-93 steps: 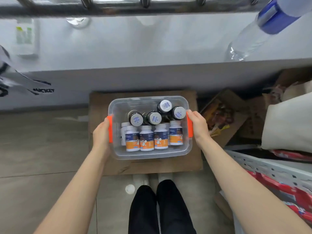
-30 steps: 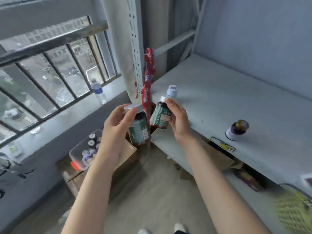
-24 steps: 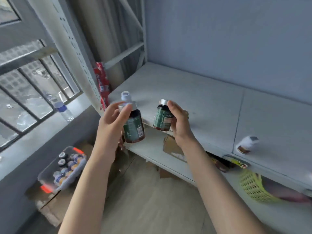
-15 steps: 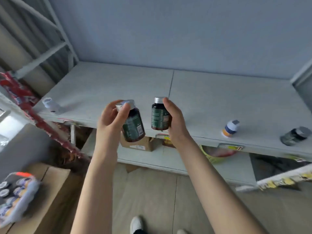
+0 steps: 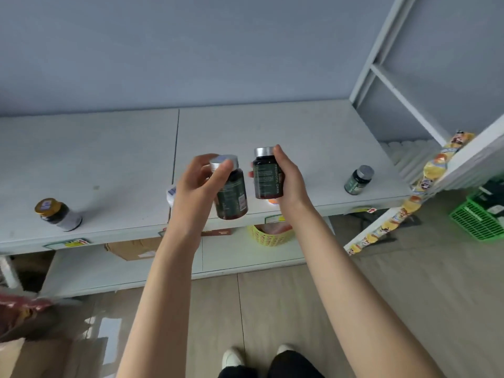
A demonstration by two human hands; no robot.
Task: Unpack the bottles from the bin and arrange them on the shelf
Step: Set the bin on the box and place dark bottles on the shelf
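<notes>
L hand (image 5: 196, 192) fingers wrapped on L bottle (image 5: 231, 197), R hand (image 5: 289, 181) fingers wrapped on R bottle (image 5: 266, 178). Both in air over shelf (image 5: 109, 148) front edge, mid, just apart. Shelf back half bare, plenty of room. Near front edge: gold-cap bottle (image 5: 57, 214) far left, silver-cap bottle (image 5: 358, 180) far right, white bottle (image 5: 171, 193) half hidden behind L hand. Count: 2 held, 3 on shelf.

The dark bottle (image 5: 267, 177) in the right hand (image 5: 290, 184) bears a label with "PROBIOTIC OKRA" printed vertically along its edge; its smaller print, and the label of the second bottle (image 5: 233, 196) in the left hand (image 5: 195, 186), are too blurred to read
</notes>
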